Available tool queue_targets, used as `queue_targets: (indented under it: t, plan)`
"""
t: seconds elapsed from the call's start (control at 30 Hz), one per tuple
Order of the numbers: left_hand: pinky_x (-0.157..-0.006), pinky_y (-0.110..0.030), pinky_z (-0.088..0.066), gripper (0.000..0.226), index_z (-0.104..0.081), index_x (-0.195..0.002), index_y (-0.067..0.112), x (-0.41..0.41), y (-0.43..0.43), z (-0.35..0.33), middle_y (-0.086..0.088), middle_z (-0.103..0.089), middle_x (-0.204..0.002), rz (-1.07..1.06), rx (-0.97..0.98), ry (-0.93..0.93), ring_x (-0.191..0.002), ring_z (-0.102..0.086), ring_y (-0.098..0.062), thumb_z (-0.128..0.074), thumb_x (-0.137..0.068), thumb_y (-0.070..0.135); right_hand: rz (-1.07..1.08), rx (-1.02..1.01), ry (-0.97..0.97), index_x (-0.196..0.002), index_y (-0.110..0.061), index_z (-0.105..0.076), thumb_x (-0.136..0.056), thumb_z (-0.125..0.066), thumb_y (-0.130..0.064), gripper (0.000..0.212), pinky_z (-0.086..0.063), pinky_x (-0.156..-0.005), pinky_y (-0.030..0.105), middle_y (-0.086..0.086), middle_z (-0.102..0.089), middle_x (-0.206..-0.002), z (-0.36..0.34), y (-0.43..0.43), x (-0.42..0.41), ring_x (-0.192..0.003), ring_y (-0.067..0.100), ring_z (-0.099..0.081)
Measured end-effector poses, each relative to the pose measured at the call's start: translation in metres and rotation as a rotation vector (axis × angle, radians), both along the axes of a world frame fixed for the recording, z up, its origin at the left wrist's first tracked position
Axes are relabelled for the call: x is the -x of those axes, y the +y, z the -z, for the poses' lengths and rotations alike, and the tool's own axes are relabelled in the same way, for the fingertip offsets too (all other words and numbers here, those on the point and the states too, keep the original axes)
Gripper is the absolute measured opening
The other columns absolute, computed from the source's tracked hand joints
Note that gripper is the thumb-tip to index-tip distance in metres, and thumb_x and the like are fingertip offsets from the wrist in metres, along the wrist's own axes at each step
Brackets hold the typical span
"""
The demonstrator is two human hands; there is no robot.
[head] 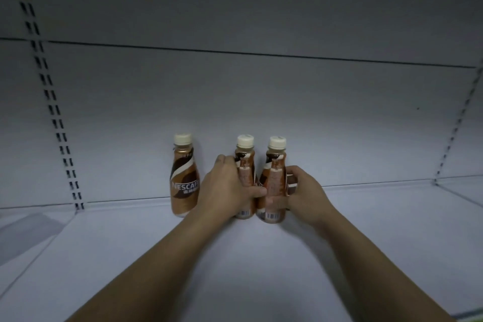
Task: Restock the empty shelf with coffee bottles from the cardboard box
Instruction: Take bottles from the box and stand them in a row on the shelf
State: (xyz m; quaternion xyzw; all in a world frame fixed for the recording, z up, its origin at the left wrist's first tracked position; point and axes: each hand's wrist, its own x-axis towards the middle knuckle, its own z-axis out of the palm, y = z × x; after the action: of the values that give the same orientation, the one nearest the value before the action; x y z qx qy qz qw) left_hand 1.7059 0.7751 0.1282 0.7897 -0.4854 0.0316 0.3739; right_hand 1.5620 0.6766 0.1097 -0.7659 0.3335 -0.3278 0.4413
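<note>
- I see three coffee bottles upright at the back of the white shelf (pixel 366 230): the left bottle (pixel 184 178) stands alone, label facing me.
- My left hand (pixel 224 188) has its fingers wrapped around the middle bottle (pixel 245 165).
- At its 3 o'clock, touching it, my right hand (pixel 305 191) grips the right bottle (pixel 274 178).
- Slotted uprights (pixel 56 117) flank the back panel (pixel 261 99).

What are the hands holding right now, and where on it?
Each holds one coffee bottle by its labelled body: left hand on the middle bottle, right hand on the right bottle. The left bottle stands free.
</note>
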Motion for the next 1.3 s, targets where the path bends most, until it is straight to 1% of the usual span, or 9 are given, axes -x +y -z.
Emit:
queue_targets:
  t: [0.23,0.37,0.47,0.57,0.63,0.73,0.97,1.23,1.3]
  plan:
    - [-0.076,-0.039,-0.053,0.078,-0.034,-0.132,0.026,-0.012,-0.003,-0.054,0.000,-0.060,-0.112,0.048,0.157,-0.066,-0.096,-0.060,-0.021,-0.078,-0.070,0.044,-0.068,-0.084,0.049,-0.116,-0.020,-0.056,-0.075,-0.055,0.020,0.057,-0.057,-0.084,0.047,0.003,-0.061,-0.106,-0.013,-0.012,-0.009,-0.101,0.026,-0.061]
    - [-0.065,-0.033,-0.043,0.040,-0.055,-0.109,0.021,-0.016,0.000,-0.078,-0.003,-0.061,-0.099,-0.016,-0.043,-0.332,-0.083,-0.056,-0.022,-0.074,-0.076,0.035,-0.082,-0.135,0.042,-0.118,-0.018,-0.056,-0.074,-0.055,0.022,0.060,-0.055,-0.086,0.050,0.006,-0.061,-0.107,-0.016,-0.010,-0.021,-0.104,0.030,-0.060]
    - [-0.075,-0.036,-0.034,0.024,-0.056,-0.098,0.022,-0.021,0.000,-0.085,-0.002,-0.061,-0.086,-0.165,-0.110,-0.620,-0.080,-0.053,-0.023,-0.069,-0.078,0.029,-0.047,-0.101,-0.010,-0.114,-0.018,-0.059,-0.073,-0.060,0.018,0.055,-0.055,-0.087,0.050,0.003,-0.065,-0.104,-0.009,-0.001,-0.039,-0.102,0.027,-0.063]
    - [-0.081,-0.038,-0.028,0.019,-0.054,-0.092,0.025,-0.029,-0.002,-0.084,0.001,-0.054,-0.074,-0.209,-0.103,-0.757,-0.073,-0.046,-0.022,-0.065,-0.077,0.026,0.028,-0.006,-0.068,-0.110,-0.025,-0.059,-0.070,-0.077,-0.001,0.050,-0.057,-0.083,0.035,-0.008,-0.067,-0.100,0.007,0.009,-0.053,-0.094,0.011,-0.066]
    - [-0.080,-0.037,-0.025,0.021,-0.057,-0.094,0.026,-0.040,0.000,-0.083,0.002,-0.059,-0.077,-0.193,-0.084,-0.750,-0.076,-0.052,-0.023,-0.066,-0.076,0.030,0.061,0.080,-0.080,-0.105,-0.032,-0.054,-0.064,-0.085,-0.013,0.055,-0.051,-0.068,0.009,-0.018,-0.063,-0.093,0.013,0.014,-0.055,-0.086,-0.008,-0.063]
    - [-0.083,-0.039,-0.024,0.026,-0.058,-0.094,0.029,-0.053,0.005,-0.088,0.002,-0.062,-0.081,-0.163,-0.083,-0.654,-0.083,-0.056,-0.025,-0.070,-0.072,0.036,0.098,0.150,-0.030,-0.095,-0.040,-0.049,-0.067,-0.085,-0.020,0.050,-0.038,-0.050,-0.003,-0.025,-0.057,-0.081,0.017,0.016,-0.049,-0.072,-0.029,-0.051]
    - [-0.083,-0.039,-0.024,0.029,-0.060,-0.091,0.030,-0.059,0.007,-0.092,0.004,-0.060,-0.083,-0.114,-0.093,-0.596,-0.081,-0.049,-0.021,-0.077,-0.068,0.036,0.076,0.140,-0.010,-0.110,-0.038,-0.057,-0.075,-0.081,-0.021,0.046,-0.041,-0.062,0.004,-0.022,-0.062,-0.095,0.021,0.023,-0.053,-0.080,-0.012,-0.058]
    - [-0.089,-0.041,-0.026,0.030,-0.057,-0.096,0.032,-0.061,0.007,-0.091,0.004,-0.059,-0.086,-0.120,-0.164,-0.615,-0.085,-0.051,-0.022,-0.072,-0.072,0.042,0.078,0.173,0.067,-0.090,-0.049,-0.048,-0.076,-0.079,-0.027,0.041,-0.039,-0.053,0.002,-0.028,-0.058,-0.089,0.025,0.021,-0.059,-0.080,-0.025,-0.053]
    - [-0.094,-0.043,-0.028,0.037,-0.057,-0.103,0.031,-0.059,0.014,-0.092,0.004,-0.061,-0.096,-0.100,-0.182,-0.553,-0.095,-0.054,-0.022,-0.070,-0.074,0.049,0.062,0.175,0.116,-0.101,-0.043,-0.052,-0.076,-0.079,-0.029,0.040,-0.048,-0.068,0.009,-0.020,-0.063,-0.098,0.019,0.023,-0.057,-0.085,-0.010,-0.061]
